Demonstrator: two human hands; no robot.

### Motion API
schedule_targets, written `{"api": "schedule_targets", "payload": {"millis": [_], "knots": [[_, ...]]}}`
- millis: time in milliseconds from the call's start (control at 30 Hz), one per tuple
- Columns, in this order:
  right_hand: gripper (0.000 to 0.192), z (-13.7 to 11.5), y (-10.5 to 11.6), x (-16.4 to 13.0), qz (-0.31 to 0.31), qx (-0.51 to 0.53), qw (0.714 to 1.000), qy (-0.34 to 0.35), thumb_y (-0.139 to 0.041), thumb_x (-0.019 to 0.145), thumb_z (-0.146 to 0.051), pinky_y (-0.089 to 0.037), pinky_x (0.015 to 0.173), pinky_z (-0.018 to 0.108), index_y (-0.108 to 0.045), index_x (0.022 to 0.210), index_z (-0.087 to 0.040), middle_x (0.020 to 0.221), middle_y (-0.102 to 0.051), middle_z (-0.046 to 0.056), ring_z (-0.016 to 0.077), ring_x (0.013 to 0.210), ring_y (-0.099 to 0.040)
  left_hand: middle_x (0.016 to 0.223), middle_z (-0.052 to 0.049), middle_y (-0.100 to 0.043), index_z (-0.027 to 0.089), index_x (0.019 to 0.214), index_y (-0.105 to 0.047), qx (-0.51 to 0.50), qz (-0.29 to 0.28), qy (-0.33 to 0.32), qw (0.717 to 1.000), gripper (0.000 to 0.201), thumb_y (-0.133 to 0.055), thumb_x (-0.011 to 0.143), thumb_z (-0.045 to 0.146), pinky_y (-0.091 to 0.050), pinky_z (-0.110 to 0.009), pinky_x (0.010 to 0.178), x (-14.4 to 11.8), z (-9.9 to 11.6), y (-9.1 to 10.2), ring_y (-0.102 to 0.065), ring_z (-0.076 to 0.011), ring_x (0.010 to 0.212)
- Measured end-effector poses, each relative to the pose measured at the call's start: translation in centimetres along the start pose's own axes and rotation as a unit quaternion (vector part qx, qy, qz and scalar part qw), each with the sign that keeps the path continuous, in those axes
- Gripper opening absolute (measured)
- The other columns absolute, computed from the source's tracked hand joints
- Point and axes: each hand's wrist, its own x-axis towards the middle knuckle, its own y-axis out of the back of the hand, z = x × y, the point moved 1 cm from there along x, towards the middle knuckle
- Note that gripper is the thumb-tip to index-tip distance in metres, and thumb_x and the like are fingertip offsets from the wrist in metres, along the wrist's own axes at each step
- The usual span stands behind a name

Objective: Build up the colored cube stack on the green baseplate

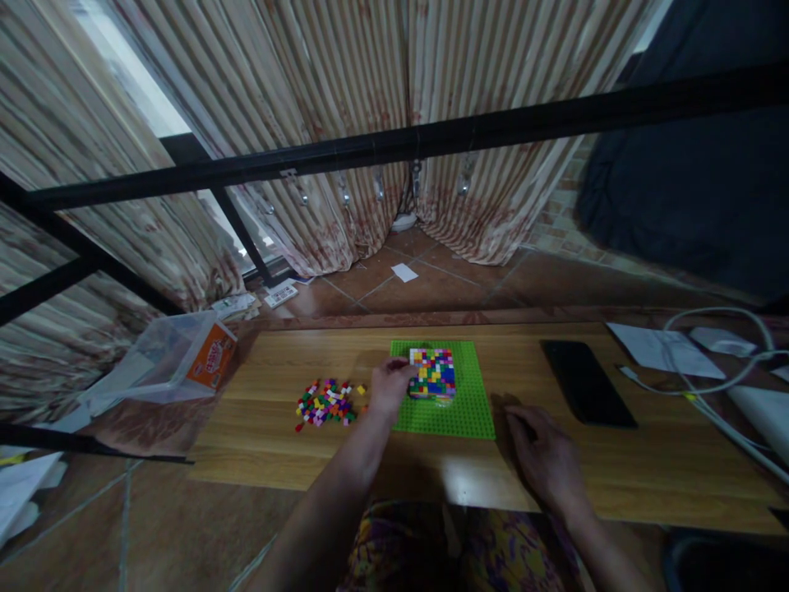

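Observation:
A green studded baseplate lies on the wooden table and carries a square stack of multicoloured building bricks. My left hand is at the stack's left edge, thumb and fingers pinched together. Whatever the fingertips hold, if anything, is too small and hidden to make out. To the left of this hand lies a loose heap of small coloured bricks. My right hand rests on the table just right of the baseplate, fingers loosely bent and holding nothing visible.
A black phone-like slab lies right of my right hand. Farther right are white paper and white cables. A clear plastic box with an orange label stands beyond the table's left end. A black metal rail crosses behind the table.

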Motion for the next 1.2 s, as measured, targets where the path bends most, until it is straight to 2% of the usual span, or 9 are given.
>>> {"api": "schedule_targets", "payload": {"millis": [233,333,467,667,800,900,1000,1100,1200], "knots": [[0.039,0.2,0.0,0.0,-0.011,-0.020,1.000,-0.005,-0.042,0.093,-0.049,-0.052,0.077,0.037,-0.069,0.095,-0.021,0.099,-0.071,0.010,0.0248,0.087,-0.068,0.057,0.004,-0.058,0.016,0.066,-0.064,-0.020,0.010,-0.019,1.000,0.015,-0.072,0.054,0.016,-0.040,-0.022,0.058,-0.1,0.0,-0.4,-0.053,-0.0101,0.057],[0.041,0.2,0.1,0.0,-0.015,-0.020,1.000,-0.009,-0.042,0.092,-0.051,-0.052,0.078,0.037,-0.069,0.095,-0.021,0.100,-0.071,0.010,0.0249,0.089,-0.068,0.061,0.003,-0.060,0.016,0.069,-0.065,-0.037,0.004,-0.032,0.999,0.015,-0.074,0.059,0.023,-0.040,-0.022,0.058,-1.2,0.7,0.3,-0.051,-0.0090,0.057],[0.042,0.0,0.3,0.0,-0.012,-0.026,1.000,-0.013,-0.041,0.091,-0.053,-0.051,0.076,0.036,-0.069,0.094,-0.022,0.100,-0.071,0.009,0.0250,0.088,-0.068,0.069,0.002,-0.063,0.017,0.082,-0.068,-0.031,0.000,-0.109,0.994,0.021,-0.070,0.068,0.032,-0.041,-0.022,0.059,-3.1,1.4,4.0,-0.051,-0.0084,0.058],[0.043,-0.2,0.4,-0.1,-0.009,-0.023,1.000,-0.016,-0.043,0.090,-0.054,-0.051,0.077,0.036,-0.070,0.094,-0.021,0.100,-0.071,0.010,0.0253,0.088,-0.067,0.079,-0.002,-0.068,0.017,0.082,-0.067,0.185,0.011,-0.186,0.965,0.011,-0.061,0.075,0.022,-0.047,-0.025,0.069,-5.0,-0.2,11.9,-0.061,-0.0138,0.073],[0.044,-0.3,0.5,-0.1,-0.008,-0.024,1.000,-0.014,-0.042,0.091,-0.054,-0.050,0.079,0.038,-0.070,0.095,-0.021,0.100,-0.071,0.010,0.0265,0.089,-0.067,0.089,-0.004,-0.069,0.020,0.087,-0.067,0.373,0.025,-0.236,0.897,0.013,-0.057,0.080,0.018,-0.049,-0.031,0.078,-5.5,-1.3,13.0,-0.063,-0.0176,0.083],[0.044,-0.4,0.6,0.0,-0.006,-0.029,1.000,-0.006,-0.041,0.091,-0.054,-0.051,0.078,0.038,-0.070,0.093,-0.020,0.100,-0.071,0.011,0.0260,0.088,-0.067,0.098,-0.006,-0.069,0.021,0.090,-0.067,0.499,0.031,-0.296,0.814,0.014,-0.055,0.084,0.017,-0.047,-0.036,0.088,-5.8,-1.1,11.5,-0.061,-0.0210,0.095],[0.043,-0.5,0.6,0.0,-0.005,-0.029,1.000,0.004,-0.042,0.092,-0.052,-0.051,0.079,0.037,-0.070,0.094,-0.020,0.100,-0.071,0.011,0.0250,0.089,-0.067,0.102,-0.009,-0.068,0.020,0.092,-0.067,0.590,0.024,-0.310,0.745,0.016,-0.053,0.086,0.016,-0.045,-0.040,0.094,-5.8,-0.6,10.0,-0.059,-0.0242,0.100],[0.040,-0.5,0.5,-0.1,-0.001,-0.023,1.000,0.003,-0.043,0.092,-0.050,-0.051,0.079,0.036,-0.069,0.094,-0.020,0.099,-0.071,0.010,0.0248,0.089,-0.067,0.101,-0.010,-0.068,0.019,0.089,-0.067,0.646,0.018,-0.278,0.711,0.018,-0.048,0.088,0.017,-0.045,-0.041,0.091,-5.6,-0.4,9.5,-0.059,-0.0261,0.098],[0.037,-0.3,0.4,-0.1,-0.002,-0.013,1.000,0.005,-0.044,0.092,-0.048,-0.051,0.079,0.036,-0.069,0.094,-0.021,0.099,-0.071,0.010,0.0241,0.088,-0.067,0.104,-0.011,-0.069,0.019,0.089,-0.066,0.668,0.017,-0.251,0.701,0.020,-0.046,0.090,0.017,-0.044,-0.040,0.090,-5.3,-0.5,9.6,-0.060,-0.0262,0.099]]}}
